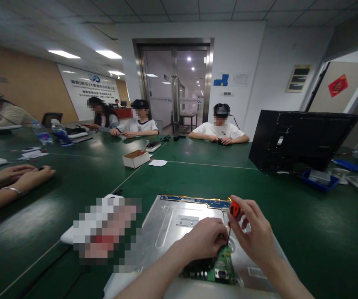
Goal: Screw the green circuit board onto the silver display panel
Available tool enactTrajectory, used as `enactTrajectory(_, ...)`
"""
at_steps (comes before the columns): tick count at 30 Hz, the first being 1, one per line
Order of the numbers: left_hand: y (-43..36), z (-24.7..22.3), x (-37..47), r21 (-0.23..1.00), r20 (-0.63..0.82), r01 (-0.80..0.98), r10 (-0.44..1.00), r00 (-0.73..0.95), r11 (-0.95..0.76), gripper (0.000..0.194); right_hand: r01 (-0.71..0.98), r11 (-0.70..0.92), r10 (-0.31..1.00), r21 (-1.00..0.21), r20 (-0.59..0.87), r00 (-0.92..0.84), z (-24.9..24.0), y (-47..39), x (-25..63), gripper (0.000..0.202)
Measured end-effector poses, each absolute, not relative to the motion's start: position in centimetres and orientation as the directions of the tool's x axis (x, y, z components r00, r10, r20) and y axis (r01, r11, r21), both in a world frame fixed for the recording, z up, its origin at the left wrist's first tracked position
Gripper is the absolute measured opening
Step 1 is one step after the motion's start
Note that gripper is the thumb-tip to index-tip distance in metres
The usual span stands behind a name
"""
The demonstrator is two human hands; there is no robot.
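A metal-backed panel [172, 241] lies flat in front of me, with a narrow blue circuit strip [194, 202] along its far edge. On its near part sits a green circuit board [227, 265]. My right hand [256, 234] grips a screwdriver [235, 208] by its red and black handle, the shaft pointing down at the board's far edge. Beside the shaft, my left hand [202, 241] is closed, its fingers bent down at the board. Whatever those fingertips hold is hidden, as is the screwdriver's tip.
A large black monitor [300, 141] stands at right, near a blue tray [320, 180]. Further back are an open box [136, 158] and paper [158, 163]. A blurred-out item [104, 228] lies left of the panel. Another person's hands [29, 178] rest at far left; several people sit beyond.
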State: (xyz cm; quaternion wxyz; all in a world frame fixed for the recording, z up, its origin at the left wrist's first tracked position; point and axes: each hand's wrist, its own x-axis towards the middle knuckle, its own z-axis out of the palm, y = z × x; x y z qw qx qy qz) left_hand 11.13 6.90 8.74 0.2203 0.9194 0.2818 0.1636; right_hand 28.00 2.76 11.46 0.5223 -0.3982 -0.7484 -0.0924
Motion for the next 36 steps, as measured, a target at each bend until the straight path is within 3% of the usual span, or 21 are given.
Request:
enactTrajectory(10,6.78,9.00,11.18,0.448,0.174,0.470,0.589,0.789,-0.761,0.021,0.685,0.670,0.496,-0.285,0.859,-0.128,11.66,2.70,27.87,0.047)
enactTrajectory(27,6.79,9.18,11.23,0.465,0.178,0.456,0.585,0.791,-0.759,0.017,0.697,0.671,0.456,-0.254,0.882,-0.117,11.40,2.90,28.09,0.035)
enactTrajectory(36,6.71,9.28,11.24,0.447,0.183,0.467,0.589,0.787,-0.763,0.014,0.681,0.685,0.481,-0.260,0.863,-0.154,11.60,2.68,27.94,0.043)
